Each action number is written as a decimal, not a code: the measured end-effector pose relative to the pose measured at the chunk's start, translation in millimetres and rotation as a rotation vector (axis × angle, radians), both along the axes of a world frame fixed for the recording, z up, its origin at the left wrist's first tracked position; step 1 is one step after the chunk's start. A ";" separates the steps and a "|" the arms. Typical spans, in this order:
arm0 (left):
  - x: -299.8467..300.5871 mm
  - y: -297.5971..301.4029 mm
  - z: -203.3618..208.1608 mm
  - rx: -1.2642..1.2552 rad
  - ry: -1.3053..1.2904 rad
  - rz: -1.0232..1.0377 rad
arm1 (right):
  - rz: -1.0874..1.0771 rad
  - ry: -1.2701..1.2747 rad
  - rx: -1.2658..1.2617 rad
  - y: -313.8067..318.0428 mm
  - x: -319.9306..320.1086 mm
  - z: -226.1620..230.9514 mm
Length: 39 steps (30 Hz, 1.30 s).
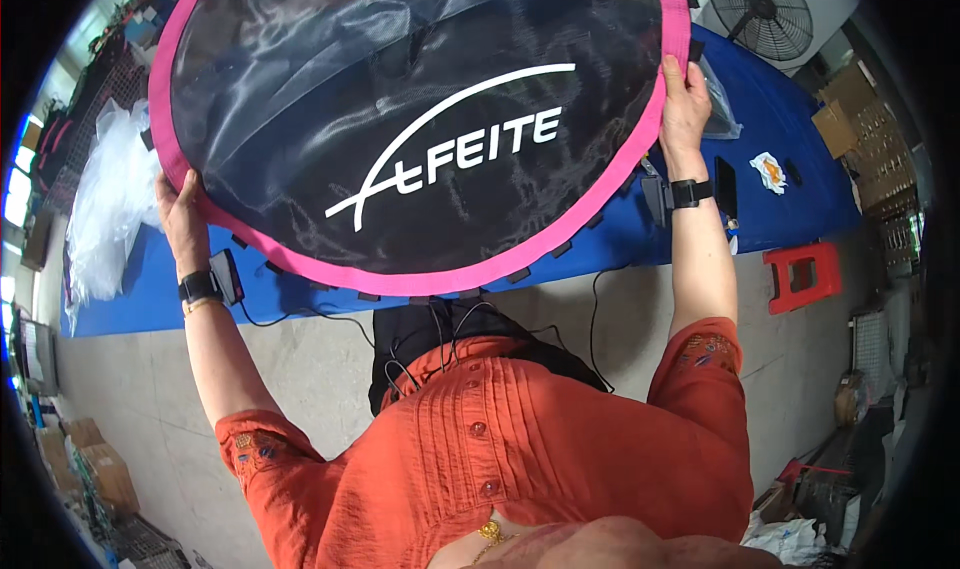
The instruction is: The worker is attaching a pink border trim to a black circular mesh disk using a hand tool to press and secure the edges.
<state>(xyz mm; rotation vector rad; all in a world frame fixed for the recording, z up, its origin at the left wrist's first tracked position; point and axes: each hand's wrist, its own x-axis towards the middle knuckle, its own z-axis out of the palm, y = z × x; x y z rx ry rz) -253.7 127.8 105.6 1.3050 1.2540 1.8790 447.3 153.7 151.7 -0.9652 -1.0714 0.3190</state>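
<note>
A large round trampoline mat (pixel 330 99) of black mesh is held up over the table, its pink border (pixel 400 281) edged with small dark tabs. White printing marks its face, and its far edge runs out of view. My left hand (pixel 183 219) grips the border at the left, thumb on the front and the other fingers partly hidden behind. At the right, further up the rim, my right hand (pixel 686 109) is closed on the same border. Each wrist wears a black strap with a small device.
Beneath the mat spreads a blue-covered table (pixel 770 189). Clear plastic sheeting (pixel 115 199) hangs over its left end. A crumpled wrapper (pixel 768 172) and a dark phone-like object (pixel 726 189) lie at the right. Beyond are a red stool (pixel 803 277), a black fan (pixel 762 9) and cardboard boxes (pixel 850 99). Cables dangle near my waist.
</note>
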 end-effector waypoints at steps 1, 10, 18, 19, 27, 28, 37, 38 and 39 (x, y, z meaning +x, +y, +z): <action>-3.1 -1.5 -1.2 0.011 0.002 -0.005 | -0.011 -0.009 -0.017 0.2 -0.4 -0.9; 9.8 7.8 -9.1 -0.005 -0.010 -0.043 | -0.013 -0.040 -0.032 -0.9 3.7 -8.1; -1.6 8.9 -13.7 0.027 -0.153 -0.037 | -0.117 -0.068 -0.050 -1.9 -14.0 4.6; 2.4 10.1 -14.4 0.068 -0.173 -0.044 | -0.083 -0.056 -0.083 -2.6 -8.5 0.5; -8.9 -19.9 18.7 -0.029 -0.066 -0.214 | -0.077 0.047 0.101 -19.6 -6.6 -0.3; -2.1 -24.2 32.8 -0.049 -0.062 -0.258 | -0.094 0.008 0.101 -21.9 -7.3 0.3; 7.8 -16.8 33.7 0.110 -0.295 -0.255 | -0.052 -0.022 0.083 -18.9 -5.5 17.1; 11.1 -15.9 34.4 0.129 -0.311 -0.259 | -0.047 -0.022 0.060 -19.6 3.7 15.6; 7.9 -17.8 31.9 0.130 -0.307 -0.256 | -0.044 -0.018 0.060 -23.1 4.2 19.3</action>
